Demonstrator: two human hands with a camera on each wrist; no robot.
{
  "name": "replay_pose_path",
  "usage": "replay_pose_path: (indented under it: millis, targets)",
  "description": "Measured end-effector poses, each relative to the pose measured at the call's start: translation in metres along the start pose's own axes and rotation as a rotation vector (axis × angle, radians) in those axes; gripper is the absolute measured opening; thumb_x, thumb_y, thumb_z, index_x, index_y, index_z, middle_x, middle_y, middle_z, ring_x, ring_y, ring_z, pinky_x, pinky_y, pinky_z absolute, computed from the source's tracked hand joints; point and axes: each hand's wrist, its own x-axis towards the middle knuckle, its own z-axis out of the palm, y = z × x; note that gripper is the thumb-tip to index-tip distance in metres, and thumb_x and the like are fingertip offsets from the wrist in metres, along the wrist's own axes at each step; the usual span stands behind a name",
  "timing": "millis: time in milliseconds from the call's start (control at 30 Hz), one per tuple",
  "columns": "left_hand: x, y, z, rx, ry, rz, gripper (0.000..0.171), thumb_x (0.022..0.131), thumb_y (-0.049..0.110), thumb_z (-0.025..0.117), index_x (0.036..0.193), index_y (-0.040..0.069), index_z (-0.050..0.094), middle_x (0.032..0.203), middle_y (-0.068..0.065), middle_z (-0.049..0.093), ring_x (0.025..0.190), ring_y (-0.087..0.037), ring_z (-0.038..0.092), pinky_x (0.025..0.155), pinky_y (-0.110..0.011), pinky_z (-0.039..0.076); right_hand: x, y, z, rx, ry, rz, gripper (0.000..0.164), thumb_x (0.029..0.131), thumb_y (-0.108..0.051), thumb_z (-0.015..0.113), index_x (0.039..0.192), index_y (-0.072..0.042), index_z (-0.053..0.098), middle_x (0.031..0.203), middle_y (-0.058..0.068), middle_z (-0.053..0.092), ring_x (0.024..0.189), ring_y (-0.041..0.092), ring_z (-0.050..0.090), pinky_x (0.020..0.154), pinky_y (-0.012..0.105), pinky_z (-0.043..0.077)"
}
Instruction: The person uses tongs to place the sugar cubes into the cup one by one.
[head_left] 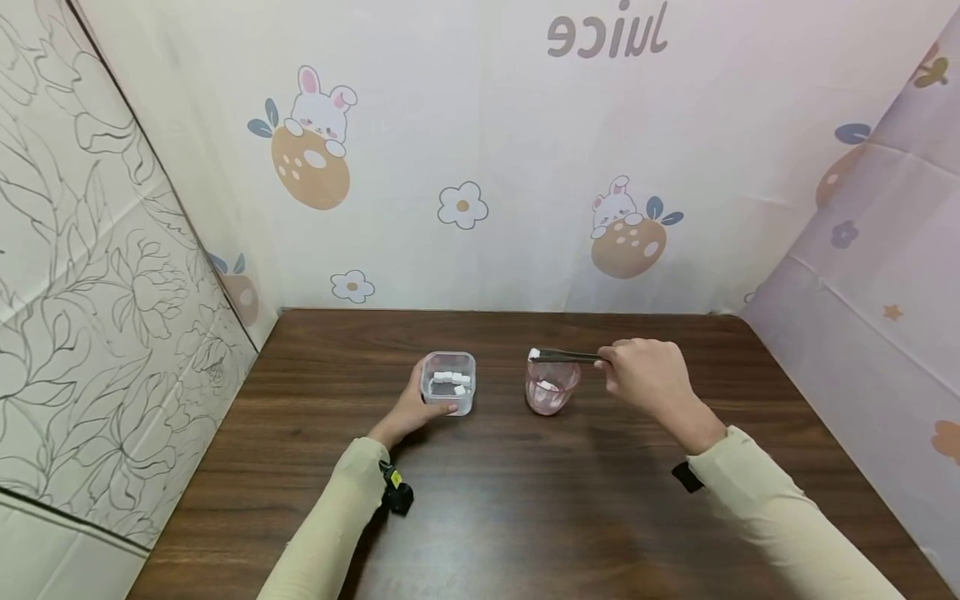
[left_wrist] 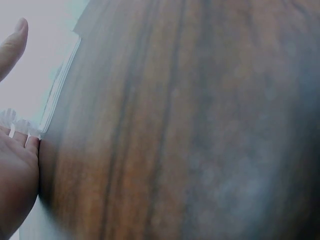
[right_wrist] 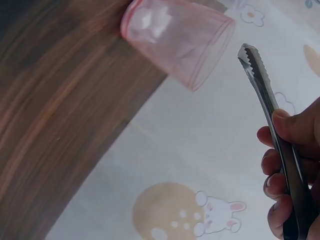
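Note:
My left hand (head_left: 414, 408) grips a small clear square container (head_left: 448, 407) on the table, thumb along its near side and fingers round its left. Inside it lie several white cubes (head_left: 452, 378). In my right hand (head_left: 648, 375) is a pair of metal tongs (head_left: 567, 356), pointing left over a pink see-through cup (head_left: 551, 398). The tongs' tips pinch one white cube (head_left: 534, 353), above the cup's left rim. More white pieces show within the cup. The right wrist view shows the fingers wrapped round the tongs (right_wrist: 275, 117), whose toothed tips are beside the cup's mouth.
The dark wooden table (head_left: 480, 517) meets a patterned wall covering (head_left: 480, 150) at its back edge. A panel with flower line drawings (head_left: 127, 275) stands on the left. Both wrists carry black straps; a small black device (head_left: 397, 492) sits at the left one.

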Motion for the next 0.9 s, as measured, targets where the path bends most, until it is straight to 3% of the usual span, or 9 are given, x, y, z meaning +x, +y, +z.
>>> replay_pose_path:
  millis: [200,367,467,633,767,900]
  targets:
    - [0.0,0.0,0.0,0.005,0.01,0.008,0.098,0.074,0.005,0.08,0.149,0.01,0.018,0.146,-0.018,0.032,0.127,-0.033,0.035,0.105,-0.048,0.027,-0.009,0.006,0.003,-0.019,-0.057,0.004,0.016,0.078,-0.011,0.075,0.065,-0.013,0.066,0.047,-0.004,0.037,0.04,0.01,0.029,0.039,0.027,0.019]
    - [0.0,0.001,0.0,0.007,-0.002,-0.017,0.099,0.075,0.003,0.079,0.15,0.009,0.015,0.148,-0.019,0.029,0.129,-0.036,0.033,0.106,-0.05,0.025,-0.011,0.008,0.01,-0.019,-0.101,0.006,0.034,0.079,-0.01,0.074,0.053,-0.017,0.052,0.046,-0.005,0.033,0.043,0.01,0.023,0.041,0.027,0.017]
    - [-0.004,0.011,0.0,0.001,-0.023,-0.016,0.099,0.075,0.001,0.078,0.15,0.004,0.013,0.149,-0.024,0.026,0.13,-0.04,0.03,0.106,-0.053,0.023,-0.01,0.009,0.014,-0.012,-0.123,0.006,0.045,0.077,-0.009,0.074,0.049,-0.02,0.042,0.046,-0.005,0.034,0.044,0.011,0.023,0.04,0.028,0.019]
    - [-0.012,0.031,-0.001,0.007,-0.051,-0.007,0.096,0.077,0.0,0.076,0.149,-0.001,0.012,0.148,-0.027,0.024,0.13,-0.043,0.03,0.106,-0.054,0.024,-0.006,0.009,0.017,0.0,-0.142,-0.036,0.049,0.073,-0.003,0.071,0.048,-0.022,0.035,0.047,-0.007,0.03,0.046,0.011,0.02,0.041,0.028,0.018]
    - [-0.013,0.034,-0.001,0.012,-0.05,-0.006,0.095,0.078,0.0,0.075,0.149,-0.002,0.012,0.148,-0.027,0.025,0.13,-0.043,0.029,0.106,-0.055,0.024,0.0,0.009,0.018,-0.036,-0.143,-0.087,0.05,0.069,0.0,0.069,0.047,-0.021,0.028,0.048,-0.007,0.023,0.048,0.012,0.018,0.04,0.03,0.018]
    - [-0.013,0.033,-0.001,0.01,-0.048,-0.008,0.096,0.078,0.001,0.076,0.149,-0.001,0.011,0.149,-0.027,0.024,0.131,-0.042,0.029,0.106,-0.054,0.023,0.006,0.006,0.019,-0.086,-0.176,-0.121,0.045,0.066,-0.009,0.078,0.047,-0.018,0.038,0.047,-0.003,0.037,0.041,0.013,0.03,0.036,0.033,0.03]
